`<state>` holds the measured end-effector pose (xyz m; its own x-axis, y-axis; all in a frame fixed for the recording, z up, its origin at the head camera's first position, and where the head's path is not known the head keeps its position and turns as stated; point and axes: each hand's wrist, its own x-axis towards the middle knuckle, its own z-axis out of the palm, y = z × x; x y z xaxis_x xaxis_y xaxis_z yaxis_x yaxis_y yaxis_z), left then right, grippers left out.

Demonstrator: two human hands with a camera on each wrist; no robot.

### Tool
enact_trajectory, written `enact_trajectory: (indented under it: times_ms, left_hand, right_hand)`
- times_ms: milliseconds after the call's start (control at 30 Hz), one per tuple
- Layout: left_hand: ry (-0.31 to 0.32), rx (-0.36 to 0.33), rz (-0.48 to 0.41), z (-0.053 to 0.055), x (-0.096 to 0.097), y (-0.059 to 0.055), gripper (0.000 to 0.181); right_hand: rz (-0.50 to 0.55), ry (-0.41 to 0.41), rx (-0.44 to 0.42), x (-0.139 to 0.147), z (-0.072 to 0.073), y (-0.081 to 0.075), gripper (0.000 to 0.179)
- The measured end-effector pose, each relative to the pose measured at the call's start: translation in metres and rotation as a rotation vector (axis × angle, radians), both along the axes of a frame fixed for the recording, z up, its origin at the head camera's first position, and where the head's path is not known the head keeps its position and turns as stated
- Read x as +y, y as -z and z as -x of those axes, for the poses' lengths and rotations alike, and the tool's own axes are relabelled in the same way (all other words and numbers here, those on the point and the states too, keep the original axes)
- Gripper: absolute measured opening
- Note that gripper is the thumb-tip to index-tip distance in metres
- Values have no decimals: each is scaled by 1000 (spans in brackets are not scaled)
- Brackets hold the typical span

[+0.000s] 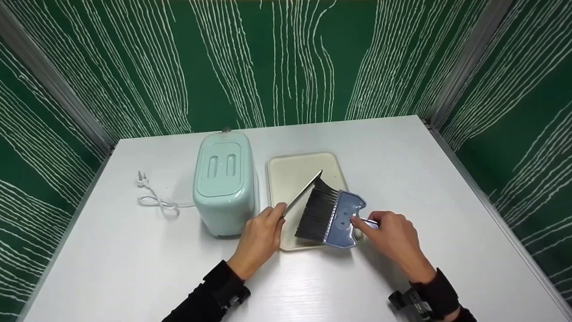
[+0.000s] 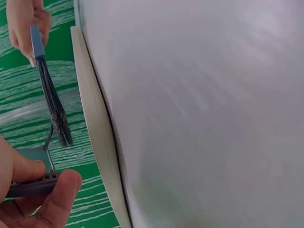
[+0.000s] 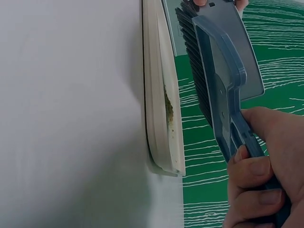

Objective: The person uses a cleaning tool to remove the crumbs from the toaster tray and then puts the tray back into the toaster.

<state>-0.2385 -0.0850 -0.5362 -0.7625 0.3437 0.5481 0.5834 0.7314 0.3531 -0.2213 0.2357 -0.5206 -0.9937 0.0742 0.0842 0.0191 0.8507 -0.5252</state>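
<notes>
A blue brush [image 1: 342, 226] with long black bristles [image 1: 318, 210] is gripped by its handle in my right hand [image 1: 395, 237]. My left hand [image 1: 261, 235] pinches a thin flat dustpan [image 3: 256, 71] at its edge, fingers on one side and thumb on the other. Seen from the head, the dustpan is nearly edge-on, its far corner against the bristles. Both are held above a cream tray [image 1: 286, 167]. Brown crumbs [image 3: 169, 108] lie in the tray in the right wrist view.
A mint-green toaster [image 1: 225, 179] with a lid on top stands left of the tray. Its white cord and plug [image 1: 143, 180] lie on the white table [image 1: 384, 152]. Green walls with white streaks enclose the table's back and sides.
</notes>
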Motion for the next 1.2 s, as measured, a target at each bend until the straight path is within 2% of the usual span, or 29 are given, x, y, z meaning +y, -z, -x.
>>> enact_trajectory:
  times_ms: [400, 833, 1200]
  left_hand:
    - [-7, -16, 6, 0, 0, -1, 28]
    - [-23, -53, 8, 1, -1, -2, 27]
    - [-13, -70, -10, 1, -1, -1, 27]
  right_hand:
    - [-13, -43, -33, -6, -5, 0, 54]
    - [34, 32, 50, 0, -8, -21, 55]
    - [-14, 37, 100, 0, -1, -10, 59]
